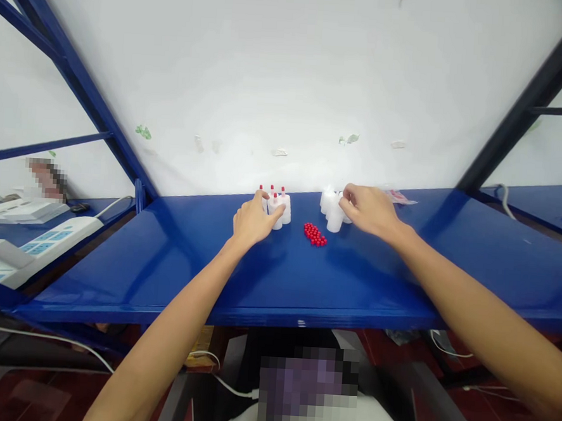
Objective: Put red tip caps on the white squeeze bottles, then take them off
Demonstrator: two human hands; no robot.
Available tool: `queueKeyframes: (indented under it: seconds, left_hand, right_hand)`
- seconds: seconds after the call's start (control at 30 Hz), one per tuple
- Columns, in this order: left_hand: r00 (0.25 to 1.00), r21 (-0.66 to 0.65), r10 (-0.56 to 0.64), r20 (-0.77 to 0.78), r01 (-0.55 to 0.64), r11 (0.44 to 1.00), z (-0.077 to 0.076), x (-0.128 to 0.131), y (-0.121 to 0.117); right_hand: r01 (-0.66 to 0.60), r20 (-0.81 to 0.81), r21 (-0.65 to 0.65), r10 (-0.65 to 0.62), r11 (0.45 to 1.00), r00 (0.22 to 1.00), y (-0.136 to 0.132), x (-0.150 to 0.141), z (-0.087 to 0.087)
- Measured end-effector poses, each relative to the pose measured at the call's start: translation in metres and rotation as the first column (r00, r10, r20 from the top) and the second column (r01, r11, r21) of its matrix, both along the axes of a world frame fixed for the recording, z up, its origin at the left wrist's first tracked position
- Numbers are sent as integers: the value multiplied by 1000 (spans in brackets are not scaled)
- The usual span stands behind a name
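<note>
Red caps [314,235] lie loose in a cluster on the blue table [267,279]; a stray brush could scatter them. Just beyond the caps, to their right, white bottles [334,221] stand crowded at the right hand [374,210]; whether its bent fingers grip one, I cannot tell, and a nudge might topple neighbours. Left of the caps, the left hand [252,221] curves around red-tipped bottles [287,209], its hold unclear; uneven pressure could tip them.
</note>
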State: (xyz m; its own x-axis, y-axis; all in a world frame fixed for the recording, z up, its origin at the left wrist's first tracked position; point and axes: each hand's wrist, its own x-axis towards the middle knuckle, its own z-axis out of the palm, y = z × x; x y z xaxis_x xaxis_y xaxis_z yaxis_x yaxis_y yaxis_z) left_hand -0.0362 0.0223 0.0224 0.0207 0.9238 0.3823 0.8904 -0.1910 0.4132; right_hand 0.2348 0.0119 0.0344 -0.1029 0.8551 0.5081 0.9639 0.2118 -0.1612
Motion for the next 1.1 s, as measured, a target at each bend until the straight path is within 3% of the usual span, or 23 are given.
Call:
queueKeyframes:
  seconds: [0.2,0.27,0.33,0.4,0.5,0.57,0.67,0.77,0.93,1.1]
  left_hand:
    - [999,55,17,-49,-14,998,-7,5,0]
    - [997,98,-47,-59,53,994,-8,5,-10]
    - [987,134,-149,-63,156,979,-10,5,-25]
    - [967,132,-255,-9,254,958,-13,9,-41]
    - [868,15,-426,256,437,899,-20,18,-62]
    - [769,-26,-487,414,545,838,-24,24,-72]
    - [693,-12,-516,504,603,798,-26,29,-81]
    - [739,10,-529,418,579,815,-24,28,-88]
    - [860,79,-510,27,507,859,-18,17,-100]
    - [870,0,-481,-107,483,875,-22,-2,-111]
  right_hand:
    - [4,-64,30,-2,1000,998,0,1,3]
    - [-60,-118,82,70,995,991,-3,-1,3]
    - [-204,-141,128,221,971,965,-9,-6,1]
    - [-394,-139,148,413,907,900,-18,-16,-3]
    - [-644,-114,82,649,761,752,-31,-34,-8]
    - [-733,-85,10,731,680,677,-37,-45,-10]
    - [-756,-58,-56,753,653,655,-41,-54,-7]
    - [-746,-96,-92,740,660,666,-41,-57,-5]
    - [-798,-69,-43,795,601,603,-45,-55,-15]
    - [-829,27,-28,830,558,557,-50,-56,-28]
